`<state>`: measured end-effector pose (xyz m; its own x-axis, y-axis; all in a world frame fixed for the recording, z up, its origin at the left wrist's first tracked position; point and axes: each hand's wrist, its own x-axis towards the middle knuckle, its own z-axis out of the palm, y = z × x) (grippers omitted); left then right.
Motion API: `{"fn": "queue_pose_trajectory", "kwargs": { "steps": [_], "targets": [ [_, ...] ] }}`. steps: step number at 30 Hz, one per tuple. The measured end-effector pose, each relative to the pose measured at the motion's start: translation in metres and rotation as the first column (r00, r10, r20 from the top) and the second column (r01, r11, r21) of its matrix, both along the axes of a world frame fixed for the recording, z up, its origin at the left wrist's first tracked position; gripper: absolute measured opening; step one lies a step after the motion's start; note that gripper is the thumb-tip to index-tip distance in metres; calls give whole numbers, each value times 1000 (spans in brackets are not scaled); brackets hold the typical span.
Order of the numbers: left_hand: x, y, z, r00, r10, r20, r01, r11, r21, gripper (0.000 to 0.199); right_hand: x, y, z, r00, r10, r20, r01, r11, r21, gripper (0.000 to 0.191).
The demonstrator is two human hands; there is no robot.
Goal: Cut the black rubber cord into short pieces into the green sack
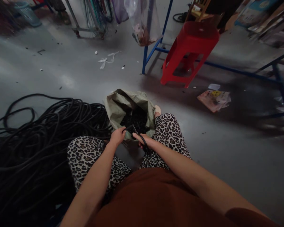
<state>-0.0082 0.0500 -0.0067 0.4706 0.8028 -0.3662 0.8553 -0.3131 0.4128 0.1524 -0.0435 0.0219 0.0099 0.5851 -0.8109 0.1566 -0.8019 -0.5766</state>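
Cord (129, 127) and scissors (144, 143) held over a sack (112, 108)

In the upper right of the frame a stool (200, 36) stands by a blue frame (144, 60), with packets (215, 100) on the floor below it. A clear bag (145, 30) hangs at upper centre; white ties (107, 60) lie on the floor left of it, and a basket (28, 14) sits at upper left. A coil pile (61, 126) fills the left side, right up against the sack and one knee. Nothing stands between the hands and the sack's mouth.

At the centre, the left hand (118, 135) pinches the cord, its end jutting rightward past the fingertips towards the blades. The right hand (143, 141) is closed round the scissors' handles; whether the blades touch the cord I cannot tell. Both hands are at the sack's near rim.

The sack is grey-green, creased, its rim splayed open around dark bits (134, 121). The cord looks smooth, black and round, like the looping coils. The stool is glossy red, the trousers (87, 154) leopard-print, the top (156, 195) plain brown
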Motion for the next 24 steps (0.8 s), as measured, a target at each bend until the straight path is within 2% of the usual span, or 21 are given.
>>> {"fn": "queue_pose_trajectory", "kwargs": {
  "steps": [8, 24],
  "targets": [
    [0, -3, -1, 999, -47, 26, 47, 999, -1, 36, -5, 3, -8, 999, 19, -41, -19, 1000, 16, 53],
    [0, -5, -1, 994, -89, 69, 92, 995, -41, 35, -5, 2, -11, 999, 1, -52, 0, 1000, 9, 56]
  ]
}}
